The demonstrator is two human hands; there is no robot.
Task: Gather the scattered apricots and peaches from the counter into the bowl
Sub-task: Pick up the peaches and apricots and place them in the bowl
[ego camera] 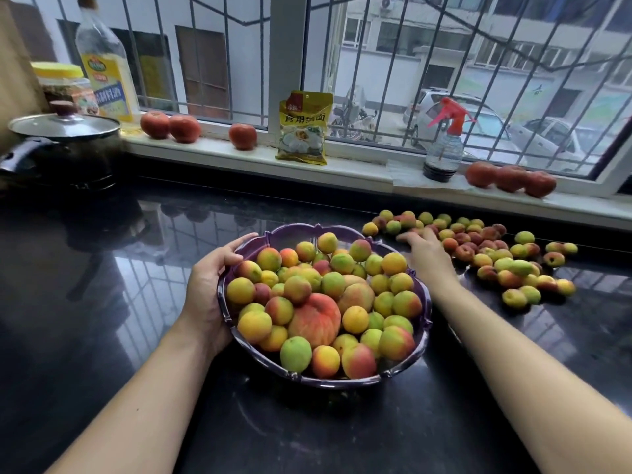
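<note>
A purple scalloped bowl (289, 231) stands on the black counter, heaped with yellow, green and red apricots and a big peach (315, 319). My left hand (209, 282) grips the bowl's left rim, thumb over the edge. My right hand (425, 249) reaches past the bowl's right side, fingers spread flat on the near edge of the scattered fruit (485, 249). That pile of several apricots and small peaches lies on the counter to the right of the bowl.
A lidded black pot (63, 148) sits at the back left. The windowsill holds an oil bottle (106, 63), tomatoes (184, 128), a yellow packet (302, 128), a spray bottle (443, 145) and more tomatoes (509, 177).
</note>
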